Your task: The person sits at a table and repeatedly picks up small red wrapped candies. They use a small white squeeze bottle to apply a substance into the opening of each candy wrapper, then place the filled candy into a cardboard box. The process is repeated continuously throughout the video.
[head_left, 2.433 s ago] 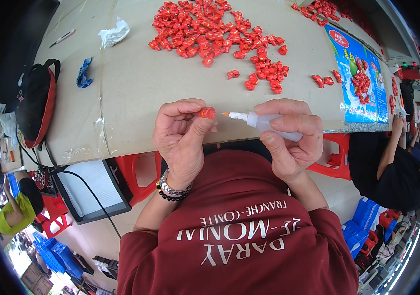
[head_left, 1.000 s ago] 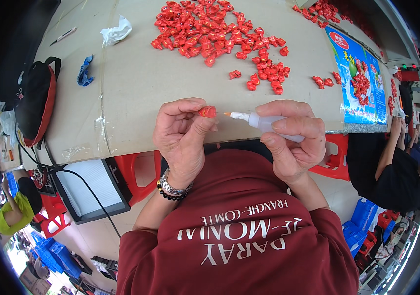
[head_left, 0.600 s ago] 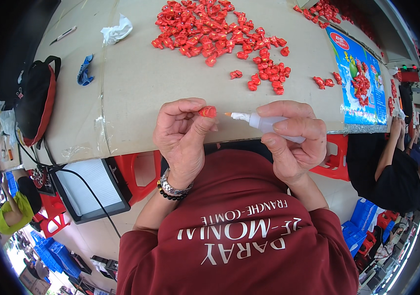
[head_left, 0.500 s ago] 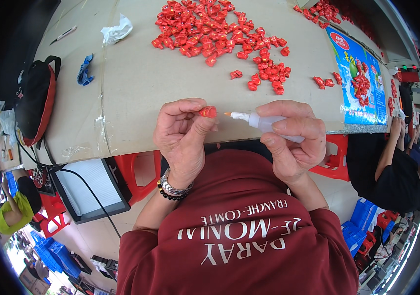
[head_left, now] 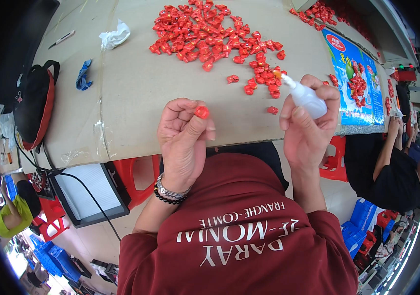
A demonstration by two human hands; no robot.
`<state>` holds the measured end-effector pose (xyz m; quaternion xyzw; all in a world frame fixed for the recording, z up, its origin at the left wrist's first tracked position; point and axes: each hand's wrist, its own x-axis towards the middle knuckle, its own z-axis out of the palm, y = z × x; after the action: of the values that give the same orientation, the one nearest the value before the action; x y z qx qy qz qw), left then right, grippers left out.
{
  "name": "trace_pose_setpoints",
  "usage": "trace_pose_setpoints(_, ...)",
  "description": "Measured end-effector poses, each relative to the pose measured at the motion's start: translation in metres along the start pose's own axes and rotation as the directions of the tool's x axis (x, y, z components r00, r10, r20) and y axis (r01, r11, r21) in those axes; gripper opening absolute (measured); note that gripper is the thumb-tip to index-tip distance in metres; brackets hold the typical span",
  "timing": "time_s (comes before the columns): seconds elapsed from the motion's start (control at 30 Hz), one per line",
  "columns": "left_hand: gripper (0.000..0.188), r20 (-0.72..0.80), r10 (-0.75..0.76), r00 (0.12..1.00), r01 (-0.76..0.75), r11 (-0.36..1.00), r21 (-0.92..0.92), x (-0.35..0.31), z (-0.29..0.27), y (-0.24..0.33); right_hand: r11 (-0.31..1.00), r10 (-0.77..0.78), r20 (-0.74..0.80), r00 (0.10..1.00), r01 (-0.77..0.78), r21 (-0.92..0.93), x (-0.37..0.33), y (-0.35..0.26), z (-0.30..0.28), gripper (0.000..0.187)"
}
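Between the thumb and fingertips of my left hand (head_left: 184, 140) is a small red piece (head_left: 201, 112), held above the table's near edge. My right hand (head_left: 306, 140) grips a translucent white squeeze bottle (head_left: 309, 102). The bottle's wrapped white nozzle with its orange tip points up and left, apart from the piece, over loose red pieces. Those belong to a large pile of small red pieces (head_left: 195, 34) with yellow marks on the table (head_left: 136, 78). One single red piece (head_left: 272, 110) lies close to my right hand's fingertips.
Crumpled white tissue (head_left: 115, 35), a pen (head_left: 61, 39) and a blue strip (head_left: 84, 75) lie at left, near a black and red bag (head_left: 34, 105). At right, more red pieces rest on a blue printed sheet (head_left: 367, 110). A person in black (head_left: 387, 172) sits beyond it.
My right hand has pulled the bottle away to the right, its nozzle swinging upward. The red piece in my left hand has turned and shifted slightly left.
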<state>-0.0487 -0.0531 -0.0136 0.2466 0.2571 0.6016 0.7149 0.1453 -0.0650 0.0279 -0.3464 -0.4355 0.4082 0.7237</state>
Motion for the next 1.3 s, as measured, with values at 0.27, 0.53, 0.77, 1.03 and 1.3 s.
trace_pose_setpoints(0.27, 0.014, 0.021, -0.134, 0.991, 0.135, 0.984, -0.113, 0.001, 0.003, 0.004, 0.935, 0.342, -0.109, 0.933, -0.349, -0.056, 0.022, -0.004, -0.004, 0.042)
trace_pose_setpoints(0.53, 0.018, 0.034, -0.163, 0.986, 0.165, 0.982, -0.095, -0.003, -0.001, 0.007, 0.747, 0.324, 0.08, 0.943, -0.203, -0.633, 0.042, 0.013, -0.001, 0.028)
trace_pose_setpoints(0.77, 0.02, 0.031, -0.206, 0.978, 0.208, 0.965, -0.16, -0.006, -0.003, 0.012, 0.292, 0.213, 0.448, 0.868, 0.38, -0.877, 0.051, 0.034, 0.021, 0.019)
trace_pose_setpoints(1.03, 0.023, -0.032, -0.235, 0.971, 0.23, 0.966, -0.118, -0.008, -0.003, 0.019, 0.096, 0.265, 0.478, 0.837, 0.471, -0.877, 0.051, 0.039, 0.031, 0.014)
trace_pose_setpoints(1.3, 0.025, -0.031, -0.208, 0.978, 0.206, 0.977, -0.059, -0.004, -0.002, 0.019, 0.722, 0.312, 0.26, 0.914, -0.049, -0.69, 0.045, 0.026, 0.032, 0.013)
